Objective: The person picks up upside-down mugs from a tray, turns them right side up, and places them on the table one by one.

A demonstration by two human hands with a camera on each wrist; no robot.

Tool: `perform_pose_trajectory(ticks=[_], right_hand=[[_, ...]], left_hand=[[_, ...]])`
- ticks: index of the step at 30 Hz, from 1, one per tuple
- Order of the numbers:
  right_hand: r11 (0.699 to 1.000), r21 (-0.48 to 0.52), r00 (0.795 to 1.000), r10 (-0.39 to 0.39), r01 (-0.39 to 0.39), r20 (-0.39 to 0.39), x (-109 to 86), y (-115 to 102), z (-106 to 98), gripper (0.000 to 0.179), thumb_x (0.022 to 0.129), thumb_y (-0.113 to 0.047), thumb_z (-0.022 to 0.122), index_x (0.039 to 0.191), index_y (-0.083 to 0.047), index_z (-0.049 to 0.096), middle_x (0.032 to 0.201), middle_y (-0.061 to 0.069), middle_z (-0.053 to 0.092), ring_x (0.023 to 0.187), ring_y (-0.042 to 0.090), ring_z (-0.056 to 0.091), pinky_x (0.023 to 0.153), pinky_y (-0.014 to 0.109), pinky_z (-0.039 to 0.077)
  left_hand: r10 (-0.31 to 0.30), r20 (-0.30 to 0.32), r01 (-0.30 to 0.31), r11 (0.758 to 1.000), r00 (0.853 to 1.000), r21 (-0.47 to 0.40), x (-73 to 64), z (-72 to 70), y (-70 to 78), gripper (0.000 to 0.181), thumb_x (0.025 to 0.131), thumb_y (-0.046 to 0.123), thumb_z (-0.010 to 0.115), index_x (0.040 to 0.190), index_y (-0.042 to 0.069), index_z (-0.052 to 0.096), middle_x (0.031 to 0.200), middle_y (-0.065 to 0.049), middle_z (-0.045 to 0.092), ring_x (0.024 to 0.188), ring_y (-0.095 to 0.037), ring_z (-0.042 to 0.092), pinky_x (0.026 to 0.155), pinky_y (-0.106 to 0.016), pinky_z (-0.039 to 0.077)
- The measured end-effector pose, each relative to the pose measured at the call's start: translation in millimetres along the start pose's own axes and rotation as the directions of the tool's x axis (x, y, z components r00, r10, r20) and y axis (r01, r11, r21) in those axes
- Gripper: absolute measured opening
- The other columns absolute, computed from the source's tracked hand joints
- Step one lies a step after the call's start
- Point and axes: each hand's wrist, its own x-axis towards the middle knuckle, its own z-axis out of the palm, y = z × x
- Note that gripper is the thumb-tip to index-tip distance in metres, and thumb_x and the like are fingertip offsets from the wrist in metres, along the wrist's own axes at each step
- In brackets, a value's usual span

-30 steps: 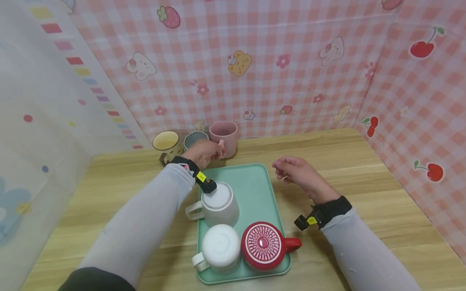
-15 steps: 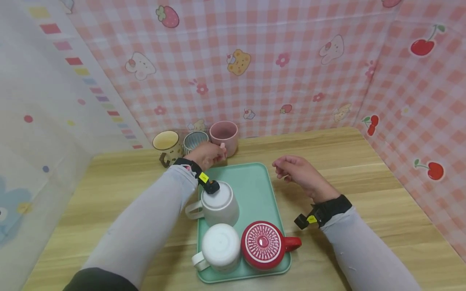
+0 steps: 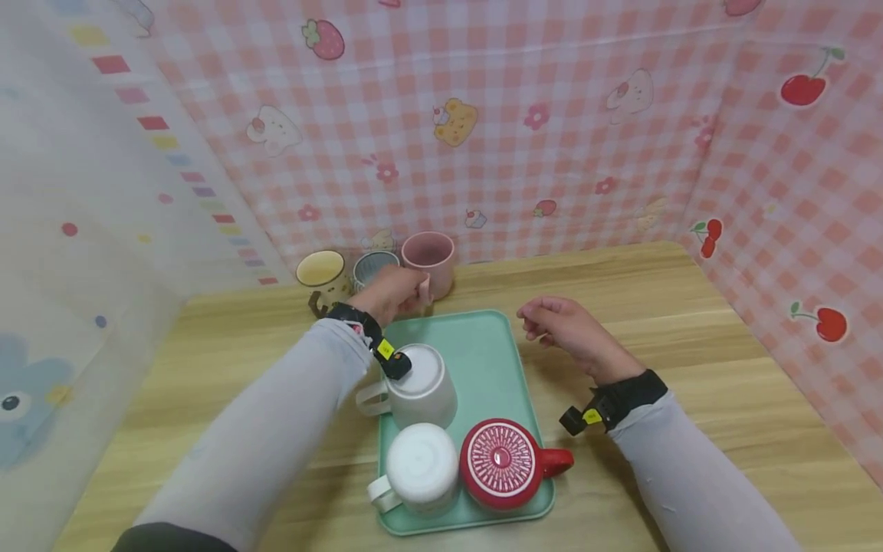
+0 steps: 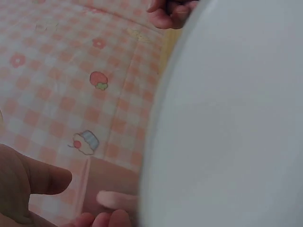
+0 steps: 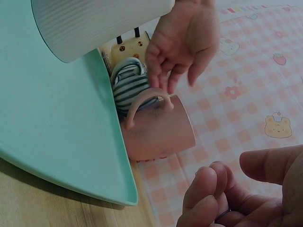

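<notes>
My left hand [image 3: 395, 293] is beside the handle of an upright pink mug [image 3: 438, 280] at the wall. In the right wrist view, the fingers of that left hand [image 5: 182, 45] hang loosely by the top of the mug's handle [image 5: 144, 101], thumb spread away. The left wrist view has the thumb [image 4: 49, 178] apart from the fingertips near the handle. A striped mug [image 5: 130, 90] stands left of the pink one, partly hidden by the hand in the head view. My right hand [image 3: 569, 333], loosely curled with nothing in it, hovers right of the green tray [image 3: 476, 345].
Upside down on the tray are a light grey mug [image 3: 431, 402], a white mug [image 3: 422, 464] and a red mug [image 3: 502, 464], whose handle juts past the right edge. A cream mug [image 3: 324, 280] with a brown handle stands at the back left. Checked cloth [image 3: 538, 169] covers the back wall.
Earlier my left fingers were at the pink mug's handle; now they have eased slightly left, off it. The pink mug keeps its place. My right hand stays still.
</notes>
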Motion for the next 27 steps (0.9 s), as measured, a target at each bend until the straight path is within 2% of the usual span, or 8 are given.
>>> perform_pose_trajectory(ticks=[2,4,8,15,17,19,22,27], right_hand=[[1.0,0.004,1.0,0.002,-0.002,-0.003,-0.8,0.7,-2.2,0.036,0.111,-0.024,0.05,0.123,0.007,0.062,0.09,0.0,0.063,0.089,0.015,0.063,0.08,0.031,0.053],[1.0,0.01,1.0,-0.002,0.002,-0.002,-1.6,0.8,-4.3,0.035,0.11,-0.023,0.049,0.122,0.008,0.062,0.09,-0.001,0.063,0.088,0.014,0.063,0.078,0.03,0.052],[1.0,0.015,1.0,-0.007,0.007,0.008,-2.9,0.4,-6.8,0.034,0.11,-0.022,0.05,0.12,0.008,0.062,0.089,-0.001,0.063,0.087,0.012,0.063,0.075,0.028,0.051],[1.0,-0.015,1.0,0.005,-0.005,0.001,-3.3,1.1,-7.0,0.037,0.11,-0.023,0.05,0.123,0.01,0.061,0.09,0.0,0.063,0.088,0.014,0.063,0.079,0.03,0.052],[1.0,-0.022,1.0,0.007,-0.007,0.003,-3.5,1.3,-6.2,0.036,0.11,-0.024,0.05,0.123,0.009,0.062,0.09,-0.001,0.063,0.089,0.015,0.063,0.08,0.031,0.052],[1.0,-0.021,1.0,0.009,-0.009,0.003,-3.6,1.3,-5.3,0.036,0.11,-0.024,0.05,0.123,0.008,0.062,0.089,-0.001,0.063,0.089,0.015,0.063,0.08,0.032,0.052],[1.0,-0.014,1.0,0.009,-0.009,-0.002,-3.2,1.1,-2.9,0.037,0.11,-0.024,0.05,0.123,0.008,0.062,0.09,0.0,0.063,0.089,0.014,0.063,0.08,0.031,0.053],[1.0,0.006,1.0,0.009,-0.009,-0.012,-0.2,1.2,1.7,0.036,0.11,-0.025,0.05,0.123,0.007,0.062,0.092,0.001,0.064,0.088,0.013,0.064,0.08,0.03,0.053]], left_hand=[[0.055,0.009,-0.055,0.996,0.998,0.077,-6.4,0.0,3.4,0.023,0.099,0.013,0.059,0.083,-0.002,0.065,0.1,-0.007,0.066,0.095,-0.019,0.058,0.083,-0.029,0.048],[0.114,0.011,-0.114,0.979,0.993,0.166,-14.5,-1.5,6.7,0.023,0.1,0.019,0.06,0.098,-0.003,0.068,0.105,-0.007,0.062,0.096,-0.02,0.055,0.08,-0.029,0.045],[0.204,-0.011,-0.187,0.918,0.979,0.349,-31.7,-9.9,11.4,0.041,0.103,0.035,0.057,0.131,0.004,0.06,0.118,-0.007,0.058,0.102,-0.022,0.053,0.086,-0.034,0.048],[0.35,-0.05,-0.277,0.813,0.935,0.512,-54.3,-27.1,1.2,0.058,0.106,0.039,0.053,0.148,0.0,0.044,0.148,-0.022,0.05,0.137,-0.036,0.051,0.113,-0.052,0.046],[0.371,-0.054,-0.289,0.798,0.927,0.53,-60.0,-30.7,-6.7,0.059,0.107,0.038,0.052,0.15,-0.002,0.041,0.151,-0.024,0.047,0.142,-0.038,0.048,0.116,-0.054,0.044],[0.382,-0.052,-0.298,0.792,0.923,0.533,-65.1,-34.4,-16.5,0.059,0.108,0.037,0.052,0.149,-0.003,0.042,0.151,-0.025,0.047,0.142,-0.039,0.047,0.116,-0.055,0.043],[0.365,-0.045,-0.293,0.81,0.93,0.509,-72.3,-40.4,-33.9,0.059,0.108,0.037,0.052,0.149,-0.003,0.041,0.152,-0.026,0.046,0.142,-0.04,0.047,0.115,-0.056,0.043],[0.35,-0.056,-0.276,0.818,0.935,0.504,-78.3,-49.2,-66.0,0.055,0.108,0.036,0.052,0.145,-0.003,0.045,0.147,-0.026,0.049,0.138,-0.042,0.048,0.115,-0.059,0.042]])
